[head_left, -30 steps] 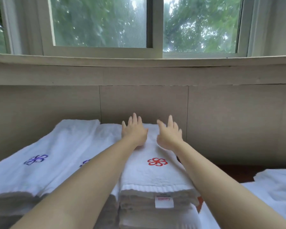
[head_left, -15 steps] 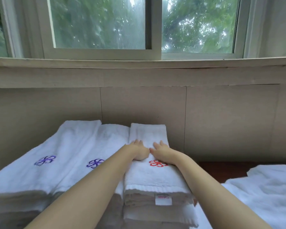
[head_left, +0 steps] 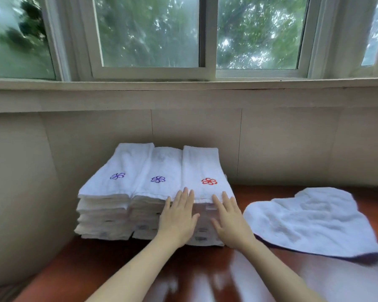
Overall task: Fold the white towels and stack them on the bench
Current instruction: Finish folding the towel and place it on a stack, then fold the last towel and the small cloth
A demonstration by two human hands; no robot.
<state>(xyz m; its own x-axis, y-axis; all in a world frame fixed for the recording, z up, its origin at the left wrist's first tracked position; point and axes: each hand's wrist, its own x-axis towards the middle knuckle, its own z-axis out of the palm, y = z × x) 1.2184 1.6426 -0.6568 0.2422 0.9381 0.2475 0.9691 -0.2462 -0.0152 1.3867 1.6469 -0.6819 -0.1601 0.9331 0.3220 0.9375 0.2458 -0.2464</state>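
Three side-by-side stacks of folded white towels stand on the glossy brown bench (head_left: 109, 269) against the wall. The left stack (head_left: 109, 192) and the middle stack (head_left: 155, 192) carry purple flower emblems on top. The right stack (head_left: 203, 171) has a red emblem. My left hand (head_left: 179, 219) and my right hand (head_left: 231, 221) are flat, fingers apart, in front of the right stack's near face, fingertips at its top edge. Neither hand holds anything. One unfolded white towel (head_left: 310, 221) lies spread out on the bench to the right.
A beige panelled wall (head_left: 292, 144) runs behind the bench, under a sill and a window (head_left: 148, 31) with green trees outside. A beige wall panel (head_left: 20, 192) closes in the left side. Bare bench surface lies in front of the stacks.
Both hands slid back from the far end of the red-emblem towel to the stack's near front edge. The camera pulled back, so all three stacks and the unfolded towel now show.
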